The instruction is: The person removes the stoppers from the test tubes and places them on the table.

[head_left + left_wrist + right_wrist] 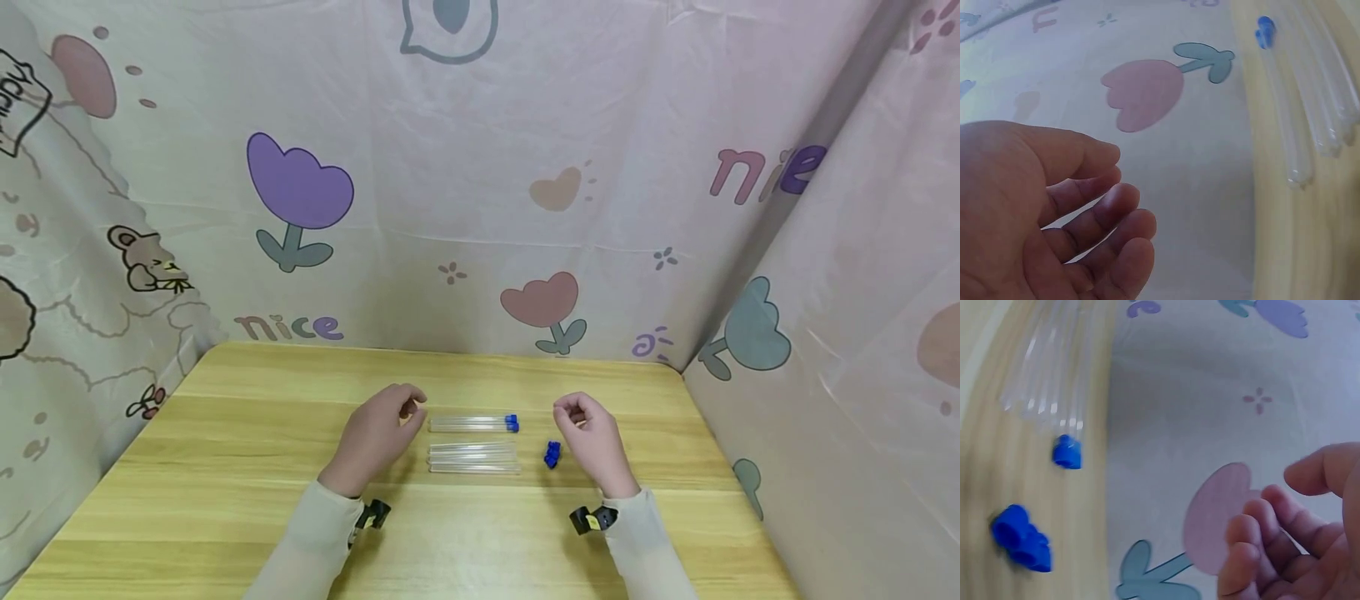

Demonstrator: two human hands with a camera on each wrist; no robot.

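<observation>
Two clear tubes with blue caps point(512, 423) lie side by side, caps to the right; in the left wrist view the capped tubes point(1288, 125) lie apart from several uncapped clear tubes point(472, 457). Loose blue caps point(552, 454) sit in a small pile right of the tubes, also large in the right wrist view point(1021, 537). My left hand point(378, 437) is at the tubes' left ends, fingers loosely bent, holding nothing. Above and right of the pile, my right hand point(592, 437) has its fingers loosely curled and empty.
The wooden table point(187, 500) ends at a back edge, where a printed curtain point(450, 208) hangs. More curtain stands along the left and right sides. A black wrist camera is strapped at each sleeve.
</observation>
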